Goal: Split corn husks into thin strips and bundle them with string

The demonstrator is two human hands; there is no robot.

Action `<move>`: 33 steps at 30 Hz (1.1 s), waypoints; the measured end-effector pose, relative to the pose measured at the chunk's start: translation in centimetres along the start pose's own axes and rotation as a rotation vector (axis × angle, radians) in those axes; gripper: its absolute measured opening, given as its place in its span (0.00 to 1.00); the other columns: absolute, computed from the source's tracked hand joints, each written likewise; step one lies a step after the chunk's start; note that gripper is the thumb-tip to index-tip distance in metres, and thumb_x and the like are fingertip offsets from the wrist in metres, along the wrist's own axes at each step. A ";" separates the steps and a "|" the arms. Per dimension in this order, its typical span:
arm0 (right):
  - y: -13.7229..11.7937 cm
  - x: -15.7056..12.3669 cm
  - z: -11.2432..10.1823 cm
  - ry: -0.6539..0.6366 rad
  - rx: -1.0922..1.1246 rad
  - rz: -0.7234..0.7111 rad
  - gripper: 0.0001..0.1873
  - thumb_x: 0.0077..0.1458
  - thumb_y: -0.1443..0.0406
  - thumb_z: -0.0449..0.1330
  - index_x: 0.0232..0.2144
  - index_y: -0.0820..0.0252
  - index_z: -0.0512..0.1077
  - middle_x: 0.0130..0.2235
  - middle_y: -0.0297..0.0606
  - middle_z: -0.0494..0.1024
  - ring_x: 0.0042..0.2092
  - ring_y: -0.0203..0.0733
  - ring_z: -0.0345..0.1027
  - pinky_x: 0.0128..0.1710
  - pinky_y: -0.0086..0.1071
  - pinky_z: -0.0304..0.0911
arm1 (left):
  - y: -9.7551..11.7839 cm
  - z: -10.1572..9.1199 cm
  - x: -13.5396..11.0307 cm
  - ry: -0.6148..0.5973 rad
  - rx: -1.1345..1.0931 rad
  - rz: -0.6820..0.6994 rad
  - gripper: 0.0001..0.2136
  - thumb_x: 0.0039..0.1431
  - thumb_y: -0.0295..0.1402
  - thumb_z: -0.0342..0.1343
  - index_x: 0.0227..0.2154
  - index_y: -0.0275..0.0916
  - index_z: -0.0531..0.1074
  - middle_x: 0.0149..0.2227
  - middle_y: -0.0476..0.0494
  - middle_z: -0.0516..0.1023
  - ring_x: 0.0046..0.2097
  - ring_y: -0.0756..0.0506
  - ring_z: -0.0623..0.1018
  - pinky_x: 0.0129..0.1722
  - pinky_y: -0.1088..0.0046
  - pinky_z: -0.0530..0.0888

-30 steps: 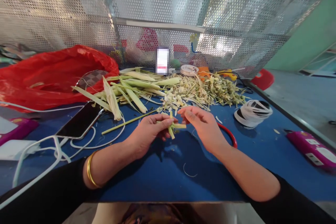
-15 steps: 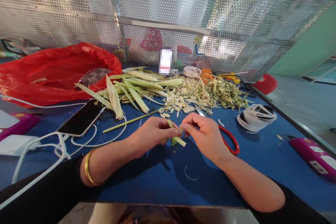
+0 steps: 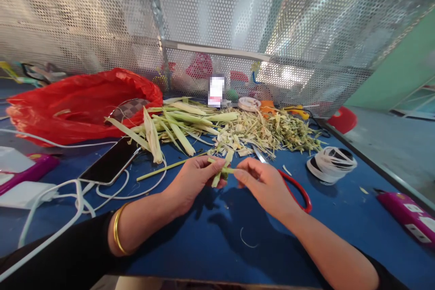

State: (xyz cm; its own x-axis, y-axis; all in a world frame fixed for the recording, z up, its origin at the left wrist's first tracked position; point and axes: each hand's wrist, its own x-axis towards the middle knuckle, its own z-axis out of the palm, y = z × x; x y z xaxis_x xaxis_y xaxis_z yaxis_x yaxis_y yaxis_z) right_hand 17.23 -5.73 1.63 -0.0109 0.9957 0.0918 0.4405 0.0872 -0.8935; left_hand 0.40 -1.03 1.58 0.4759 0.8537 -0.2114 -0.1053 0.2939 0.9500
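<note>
Head view. We see the left hand and the right hand meeting just above the blue counter. Between them is a short folded leaf strip, pale green. The left hand is closed on it, thumb and fingers pinching its middle; the right hand pinches the end nearest it between thumb and forefinger. Red-handled scissors lie on the counter just behind the right hand (partly hidden by it). Farther back we note a bundle of long leaves and, beside it, a heap of trimmings. A phone rests to the left, below a red plastic bag; a roll of white ribbon sits to the right.
</note>
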 end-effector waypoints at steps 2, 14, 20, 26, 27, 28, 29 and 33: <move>-0.2 -0.2 0.2 -0.067 -0.048 0.005 0.15 0.57 0.56 0.55 0.24 0.59 0.68 0.22 0.32 0.70 0.26 0.36 0.63 0.27 0.30 0.56 | 0.1 -0.1 -0.1 -0.063 -0.021 -0.028 0.17 0.50 0.47 0.60 0.26 0.35 0.74 0.24 0.47 0.74 0.24 0.52 0.72 0.27 0.76 0.67; 0.5 0.0 0.3 -0.050 0.073 0.029 0.14 0.56 0.60 0.54 0.20 0.59 0.66 0.19 0.29 0.64 0.23 0.34 0.58 0.24 0.29 0.52 | 0.2 0.3 -0.3 -0.138 0.173 -0.090 0.11 0.44 0.38 0.64 0.25 0.36 0.74 0.22 0.51 0.72 0.22 0.52 0.70 0.25 0.75 0.66; 0.1 0.0 0.2 0.097 -0.069 -0.059 0.16 0.58 0.58 0.53 0.22 0.58 0.66 0.22 0.31 0.66 0.25 0.35 0.58 0.26 0.29 0.53 | 0.1 0.3 -0.2 0.034 0.172 0.024 0.11 0.45 0.38 0.64 0.26 0.36 0.72 0.24 0.51 0.71 0.24 0.53 0.69 0.27 0.76 0.67; -0.3 -1.2 2.1 -0.018 -0.111 -0.076 0.15 0.53 0.55 0.59 0.21 0.58 0.68 0.22 0.32 0.69 0.26 0.36 0.60 0.26 0.30 0.54 | -0.3 0.5 -0.2 0.168 0.182 0.185 0.10 0.43 0.34 0.65 0.28 0.37 0.72 0.28 0.51 0.73 0.30 0.52 0.71 0.31 0.77 0.67; -0.2 -1.3 2.4 -0.019 -0.133 -0.087 0.14 0.53 0.57 0.60 0.21 0.58 0.68 0.22 0.32 0.70 0.26 0.37 0.61 0.27 0.30 0.55 | -0.4 0.5 -0.2 0.168 0.180 0.186 0.09 0.43 0.34 0.65 0.27 0.37 0.72 0.28 0.52 0.73 0.30 0.52 0.71 0.31 0.77 0.67; -0.2 -1.4 2.7 -0.012 -0.153 -0.096 0.13 0.53 0.58 0.60 0.21 0.58 0.68 0.22 0.32 0.70 0.26 0.37 0.61 0.27 0.30 0.55 | -0.5 0.5 -0.2 0.156 0.173 0.181 0.09 0.44 0.34 0.65 0.26 0.37 0.72 0.27 0.52 0.73 0.30 0.52 0.71 0.31 0.77 0.67; -0.1 -1.4 2.9 -0.003 -0.167 -0.097 0.13 0.53 0.59 0.59 0.21 0.58 0.67 0.22 0.32 0.69 0.26 0.37 0.61 0.27 0.30 0.54 | -0.5 0.6 -0.2 0.139 0.160 0.173 0.09 0.45 0.36 0.64 0.25 0.36 0.72 0.26 0.52 0.72 0.29 0.52 0.71 0.31 0.77 0.67; -0.1 -1.2 2.6 0.027 -0.124 -0.046 0.15 0.57 0.61 0.54 0.20 0.57 0.61 0.21 0.31 0.65 0.24 0.35 0.59 0.25 0.29 0.53 | -0.3 0.5 -0.3 0.127 0.091 0.130 0.14 0.51 0.45 0.58 0.32 0.37 0.73 0.27 0.51 0.72 0.28 0.51 0.71 0.30 0.75 0.68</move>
State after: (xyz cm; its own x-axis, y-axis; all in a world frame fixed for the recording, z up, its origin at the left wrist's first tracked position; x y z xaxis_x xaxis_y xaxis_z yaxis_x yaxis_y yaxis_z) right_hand 14.83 -6.82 0.45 -0.0100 0.9893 0.1454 0.5477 0.1271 -0.8270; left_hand 0.70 -1.55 1.47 0.3491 0.9309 -0.1075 -0.0767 0.1427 0.9868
